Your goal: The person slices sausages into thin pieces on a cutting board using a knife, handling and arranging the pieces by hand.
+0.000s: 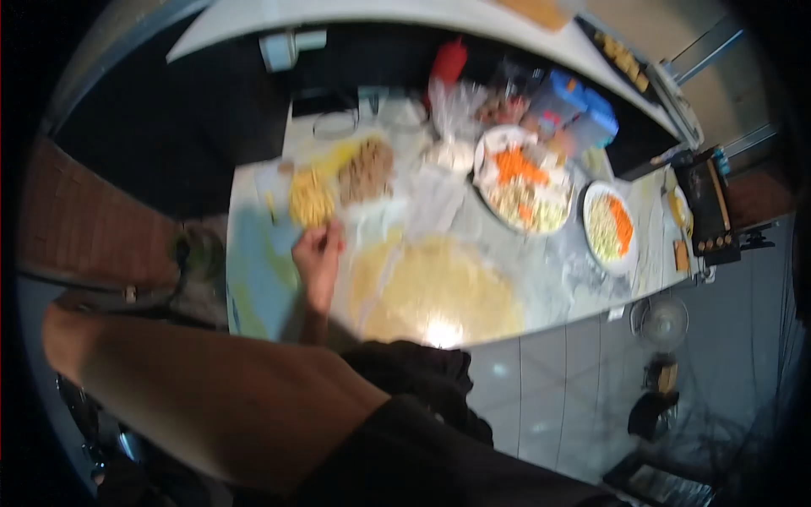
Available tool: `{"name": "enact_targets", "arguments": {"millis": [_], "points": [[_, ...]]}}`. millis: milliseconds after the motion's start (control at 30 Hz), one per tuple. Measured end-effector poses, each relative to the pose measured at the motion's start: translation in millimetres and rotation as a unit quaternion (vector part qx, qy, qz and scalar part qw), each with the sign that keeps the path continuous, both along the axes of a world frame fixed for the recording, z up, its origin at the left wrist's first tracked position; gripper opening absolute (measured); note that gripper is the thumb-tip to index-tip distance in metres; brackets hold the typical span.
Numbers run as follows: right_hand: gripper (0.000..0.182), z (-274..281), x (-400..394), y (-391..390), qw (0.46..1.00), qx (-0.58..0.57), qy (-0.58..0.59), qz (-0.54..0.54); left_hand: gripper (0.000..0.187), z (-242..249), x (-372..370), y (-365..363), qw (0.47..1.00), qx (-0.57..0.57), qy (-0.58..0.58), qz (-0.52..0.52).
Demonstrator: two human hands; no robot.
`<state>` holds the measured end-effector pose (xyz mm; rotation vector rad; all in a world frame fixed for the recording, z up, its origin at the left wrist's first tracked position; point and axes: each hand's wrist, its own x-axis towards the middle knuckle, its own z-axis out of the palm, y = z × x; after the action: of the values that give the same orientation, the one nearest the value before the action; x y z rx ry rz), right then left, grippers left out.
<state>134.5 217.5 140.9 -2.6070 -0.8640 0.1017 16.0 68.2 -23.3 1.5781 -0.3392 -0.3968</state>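
My right hand [318,251] is at the near edge of a pile of pale yellow strips [312,198], with its thumb and fingers drawn together; what they hold, if anything, is too small to make out. Across the foreground stretches my bare left arm [194,393], bent at the far left, its hand out of view. A mound of brown, crumbly food [367,172] lies just beyond the strips. Right of my right hand, a wide, thin yellowish sheet or layer [448,287] covers part of the marbled table [549,291].
Two white plates hold orange and pale shredded food, a large one [481,190] and a smaller oval one [598,247]. Behind are a clear plastic bag [452,110], a red bottle [449,62] and blue containers [596,114]. A fan [663,321] stands beyond the table's right edge.
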Motion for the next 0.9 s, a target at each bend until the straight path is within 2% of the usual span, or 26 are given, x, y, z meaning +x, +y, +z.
{"name": "enact_targets", "arguments": {"millis": [67, 200, 300, 333, 433, 467, 500, 567, 633, 733, 767, 900], "points": [[0.016, -4, -6, -10, 1.0, 0.005, 0.023, -0.014, 0.023, -26, 2, 0, 0.998, -0.041, 0.038, 0.002], [0.019, 20, -15, -41, 0.995, 0.026, 0.082, -0.05, 0.024, -14, -6, -7, 0.987, -0.127, 0.097, 0.019], [0.021, 42, -45, -88, 0.981, 0.074, 0.148, -0.103, 0.026, -35, -2, -12, 0.983, -0.146, 0.106, 0.044], [0.021, 39, -58, -103, 0.976, 0.102, 0.148, -0.121, 0.025, -36, -3, -10, 0.982, -0.155, 0.1, 0.048], [0.028, -23, -121, -156, 0.963, 0.211, 0.012, -0.169, 0.025, -32, -3, -12, 0.981, -0.165, 0.083, 0.066], [0.026, -37, -143, -164, 0.941, 0.222, 0.013, -0.253, 0.026, -25, -4, -14, 0.981, -0.158, 0.079, 0.082], [0.023, -23, -164, -183, 0.925, 0.258, 0.095, -0.262, 0.027, -23, -3, -13, 0.981, -0.15, 0.076, 0.096], [0.021, -26, -210, -204, 0.89, 0.345, 0.031, -0.296, 0.027, -14, 0, -10, 0.984, -0.146, 0.069, 0.075], [0.021, -10, -252, -216, 0.853, 0.351, 0.076, -0.378, 0.025, -14, 4, -6, 0.99, -0.121, 0.055, 0.05], [0.02, -34, -303, -228, 0.806, 0.34, 0.069, -0.479, 0.023, 11, 5, -3, 0.997, -0.018, -0.074, 0.024], [0.021, -40, -315, -230, 0.79, 0.34, 0.072, -0.506, 0.024, 2, 5, -6, 0.998, -0.053, -0.039, 0.024], [0.023, -71, -344, -232, 0.747, 0.346, 0.087, -0.561, 0.032, -1, 4, -8, 1.0, -0.006, -0.022, -0.004]]}}
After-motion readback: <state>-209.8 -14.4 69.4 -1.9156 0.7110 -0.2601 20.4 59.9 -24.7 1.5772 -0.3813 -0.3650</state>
